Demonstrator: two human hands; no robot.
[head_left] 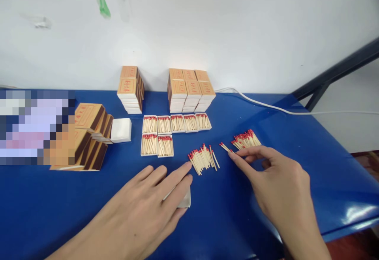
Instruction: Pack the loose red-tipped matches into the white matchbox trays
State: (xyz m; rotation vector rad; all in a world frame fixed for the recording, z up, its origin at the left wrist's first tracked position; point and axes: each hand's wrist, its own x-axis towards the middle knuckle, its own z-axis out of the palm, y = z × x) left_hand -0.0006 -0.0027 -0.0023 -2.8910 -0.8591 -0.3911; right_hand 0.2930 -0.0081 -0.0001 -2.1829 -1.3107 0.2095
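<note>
- I am seeing my left hand (148, 200) lying flat and open over a white tray (184, 201), index tip touching the near match pile (203, 159).
- My right hand (278, 181) is reaching, fingers loosely spread, and seems to be pinching a single match (225, 147) beside the far pile (245, 139).
- Filled trays (174, 125) are sitting behind on the blue tabletop (59, 204).

Red-tipped pale matches (203, 159) on a blue table (310, 161); tan boxes (191, 88) with red print
</note>
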